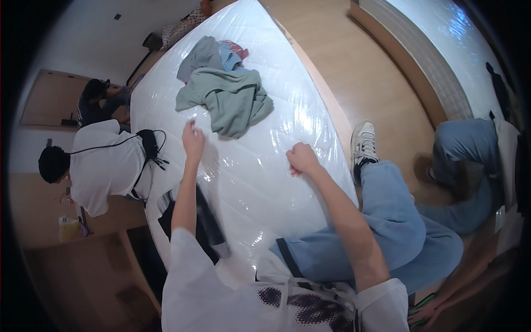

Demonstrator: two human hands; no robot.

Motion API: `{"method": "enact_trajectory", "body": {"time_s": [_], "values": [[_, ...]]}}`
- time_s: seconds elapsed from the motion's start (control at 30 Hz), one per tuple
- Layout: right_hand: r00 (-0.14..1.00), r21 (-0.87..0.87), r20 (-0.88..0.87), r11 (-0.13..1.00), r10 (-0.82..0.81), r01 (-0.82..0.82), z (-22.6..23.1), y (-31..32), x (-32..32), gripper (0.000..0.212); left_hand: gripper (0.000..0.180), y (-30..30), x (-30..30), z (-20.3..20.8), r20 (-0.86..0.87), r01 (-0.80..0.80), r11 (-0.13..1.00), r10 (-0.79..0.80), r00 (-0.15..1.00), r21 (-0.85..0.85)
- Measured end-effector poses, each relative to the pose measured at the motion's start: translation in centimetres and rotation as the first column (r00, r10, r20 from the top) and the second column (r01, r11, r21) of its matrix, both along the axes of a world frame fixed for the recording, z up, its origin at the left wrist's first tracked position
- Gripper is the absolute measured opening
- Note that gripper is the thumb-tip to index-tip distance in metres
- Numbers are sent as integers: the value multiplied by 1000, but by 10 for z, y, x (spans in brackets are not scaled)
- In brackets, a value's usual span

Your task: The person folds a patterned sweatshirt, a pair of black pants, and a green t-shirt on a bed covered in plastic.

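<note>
My left hand (193, 139) hovers over the plastic-wrapped mattress (243, 171), just nearer to me than a crumpled sage-green garment (229, 99). Its fingers are curled in, and I see nothing between them. Farther right, my right hand (303, 159) is closed like a fist above the mattress, with nothing visible in it. Behind the green garment lie a grey garment (200, 57), a light-blue cloth (228, 56) and a red patterned piece (237, 48), bunched together. Beside my left forearm rests dark folded clothing (207, 221), partly hidden by the arm.
A person in white (105, 166) with a black waist bag leans at the left edge; another in a dark cap (98, 99) sits behind. At right, a person in jeans (464, 149) sits by a second wrapped mattress (437, 44). Wooden floor (354, 61) runs between.
</note>
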State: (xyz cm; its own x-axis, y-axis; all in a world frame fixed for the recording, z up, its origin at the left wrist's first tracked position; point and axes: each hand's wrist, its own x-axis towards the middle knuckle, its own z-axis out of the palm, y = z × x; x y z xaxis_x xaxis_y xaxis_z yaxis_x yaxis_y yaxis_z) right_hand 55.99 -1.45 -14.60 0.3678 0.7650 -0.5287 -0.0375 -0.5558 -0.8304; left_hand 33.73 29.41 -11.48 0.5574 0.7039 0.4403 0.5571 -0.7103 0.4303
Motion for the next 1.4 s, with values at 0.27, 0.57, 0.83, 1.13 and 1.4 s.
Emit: {"method": "enact_trajectory", "body": {"time_s": [0.27,0.57,0.83,1.13,1.4], "values": [[987,-14,-162,1000,4,-6,-2,9,6,30,33,114,101,-20,-302,-84,995,64,951,-55],[810,475,391,849,-437,229,33,68,23,43,20,41,89,149,260,-3,996,-22,965,94],[697,757,552,626,-458,-189,202,96,-61,91,32,-141,1,395,19,494,819,-512,859,-292],[742,737,139,432,656,-520,284,58,-91,38,45,-206,-87,471,-217,531,847,-524,824,-29],[687,561,713,472,141,-680,314,42,-69,9,19,-207,-148,469,-377,314,905,-196,905,285]]}}
